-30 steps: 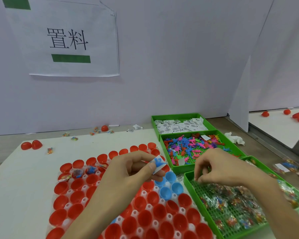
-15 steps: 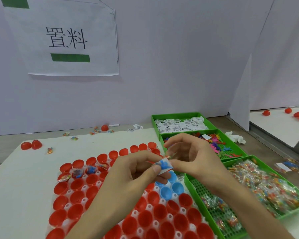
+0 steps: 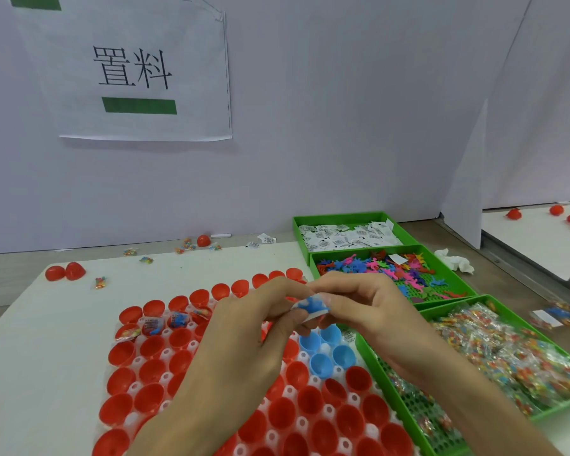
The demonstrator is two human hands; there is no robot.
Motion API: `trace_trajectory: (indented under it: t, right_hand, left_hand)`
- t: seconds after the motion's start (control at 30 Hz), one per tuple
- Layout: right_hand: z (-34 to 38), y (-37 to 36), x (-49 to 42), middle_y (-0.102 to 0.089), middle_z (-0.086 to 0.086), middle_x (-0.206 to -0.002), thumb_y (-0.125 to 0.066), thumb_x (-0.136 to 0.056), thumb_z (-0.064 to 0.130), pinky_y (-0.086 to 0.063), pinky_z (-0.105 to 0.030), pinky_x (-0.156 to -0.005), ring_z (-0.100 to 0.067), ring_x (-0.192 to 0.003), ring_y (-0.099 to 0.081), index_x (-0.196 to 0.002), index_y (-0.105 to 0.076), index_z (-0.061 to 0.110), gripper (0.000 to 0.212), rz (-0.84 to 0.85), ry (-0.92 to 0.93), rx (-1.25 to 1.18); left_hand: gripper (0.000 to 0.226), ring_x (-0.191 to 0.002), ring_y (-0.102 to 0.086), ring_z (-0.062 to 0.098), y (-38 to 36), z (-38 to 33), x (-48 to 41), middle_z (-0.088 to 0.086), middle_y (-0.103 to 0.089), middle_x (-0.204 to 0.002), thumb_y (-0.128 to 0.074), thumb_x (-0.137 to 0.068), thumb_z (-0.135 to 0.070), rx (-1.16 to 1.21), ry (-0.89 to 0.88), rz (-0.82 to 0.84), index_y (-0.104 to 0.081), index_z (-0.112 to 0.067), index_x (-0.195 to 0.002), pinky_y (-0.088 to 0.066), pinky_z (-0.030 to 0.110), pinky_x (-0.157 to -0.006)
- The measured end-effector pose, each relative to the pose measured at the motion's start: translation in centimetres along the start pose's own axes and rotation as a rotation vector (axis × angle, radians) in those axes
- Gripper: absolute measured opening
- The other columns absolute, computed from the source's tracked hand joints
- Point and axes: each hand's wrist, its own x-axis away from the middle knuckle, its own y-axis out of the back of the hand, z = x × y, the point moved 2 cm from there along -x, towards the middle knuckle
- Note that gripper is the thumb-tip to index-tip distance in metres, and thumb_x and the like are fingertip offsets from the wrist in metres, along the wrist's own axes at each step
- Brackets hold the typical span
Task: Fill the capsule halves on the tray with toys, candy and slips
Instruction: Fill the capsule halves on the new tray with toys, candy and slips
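While both hands meet above the tray (image 3: 138,361), the left hand (image 3: 250,327) and right hand (image 3: 372,311) each pinch the same white slip (image 3: 313,315) between thumb and fingertips, with a blue toy (image 3: 309,304) lying against it. This small bundle is held in the air, just behind the blue capsule halves (image 3: 320,363) and not touching them.

The tray sits on the white worktop (image 3: 63,340) and carries mostly red capsule halves (image 3: 310,399), open side up. Four halves at its back left corner (image 3: 153,325) already hold contents; the others in view look unfilled.

Three green bins (image 3: 343,217) stand to the right of the tray: paper slips (image 3: 346,236) farthest, plastic toys (image 3: 382,266) in the middle, candy packets (image 3: 514,353) nearest. Two loose red halves (image 3: 65,272) lie at the worktop's far left.
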Motion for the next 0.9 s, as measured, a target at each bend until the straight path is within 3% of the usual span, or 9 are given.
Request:
trace_trajectory:
  t: [0.07,0.23,0.37,0.47,0.63,0.77,0.9]
  right_hand:
    - [-0.2,0.0,-0.1,-0.076,-0.009,-0.104,-0.062,-0.088,0.02,-0.056,-0.041,-0.091,-0.03,-0.1,-0.071,-0.107,-0.078,0.017,0.025,0.022,-0.028,-0.014]
    - [0.3,0.2,0.0,-0.076,0.0,-0.107,-0.055,-0.09,0.017,-0.056,-0.027,-0.081,-0.013,-0.097,-0.07,-0.107,-0.078,0.03,0.032,-0.002,0.041,0.05]
    - [0.5,-0.3,0.3,-0.078,0.0,-0.1,-0.07,-0.089,0.008,-0.056,-0.019,-0.079,-0.013,-0.092,-0.074,-0.105,-0.077,0.024,0.024,0.005,0.12,0.063]
    - [0.3,-0.9,0.4,-0.078,-0.005,-0.089,-0.073,-0.085,-0.001,-0.059,-0.025,-0.078,-0.021,-0.084,-0.076,-0.097,-0.077,0.018,0.023,-0.017,0.151,0.084]
    - [-0.2,-1.3,0.4,-0.077,-0.005,-0.083,-0.073,-0.084,-0.006,-0.061,-0.035,-0.078,-0.021,-0.079,-0.076,-0.094,-0.078,0.011,0.021,-0.077,0.191,0.163]
    - [-0.6,-1.8,0.5,-0.077,-0.002,-0.083,-0.078,-0.081,-0.002,-0.061,-0.033,-0.076,-0.019,-0.078,-0.075,-0.09,-0.08,0.018,0.022,-0.125,0.212,0.204]
    - [-0.7,-2.2,0.4,-0.077,0.0,-0.085,-0.08,-0.079,0.003,-0.059,-0.026,-0.075,-0.017,-0.08,-0.075,-0.092,-0.079,0.024,0.024,-0.117,0.207,0.205]
  left_hand:
    - [0.032,-0.079,-0.068,-0.009,0.0,0.0,0.0,-0.029,-0.071,-0.079,-0.062,-0.092,-0.014,0.002,0.004,0.011,-0.056,-0.043,-0.103,-0.047,0.006,-0.076]
    - [0.04,-0.079,-0.069,-0.004,0.3,0.1,0.1,-0.029,-0.07,-0.075,-0.061,-0.093,-0.015,-0.037,0.046,0.005,-0.041,-0.046,-0.108,-0.052,0.018,-0.072]
    - [0.038,-0.078,-0.066,-0.012,0.4,0.3,0.0,-0.031,-0.069,-0.074,-0.063,-0.091,-0.013,-0.036,0.059,0.001,-0.047,-0.044,-0.104,-0.044,0.002,-0.075]
    - [0.029,-0.075,-0.066,-0.012,0.2,0.6,0.0,-0.03,-0.069,-0.071,-0.065,-0.091,-0.014,-0.049,0.107,0.029,-0.051,-0.039,-0.099,-0.042,-0.001,-0.073]
    - [0.022,-0.072,-0.065,-0.013,0.0,0.9,0.1,-0.029,-0.069,-0.069,-0.065,-0.091,-0.018,-0.065,0.21,0.034,-0.056,-0.038,-0.095,-0.043,0.002,-0.071]
    - [0.01,-0.064,-0.066,-0.008,0.6,1.1,0.0,-0.02,-0.071,-0.066,-0.066,-0.091,-0.024,-0.122,0.276,0.073,-0.063,-0.03,-0.083,-0.05,0.01,-0.068]
    - [0.02,-0.054,-0.065,-0.001,1.6,1.4,-0.3,-0.012,-0.069,-0.059,-0.066,-0.09,-0.027,-0.159,0.265,0.14,-0.064,-0.023,-0.071,-0.053,0.021,-0.062]
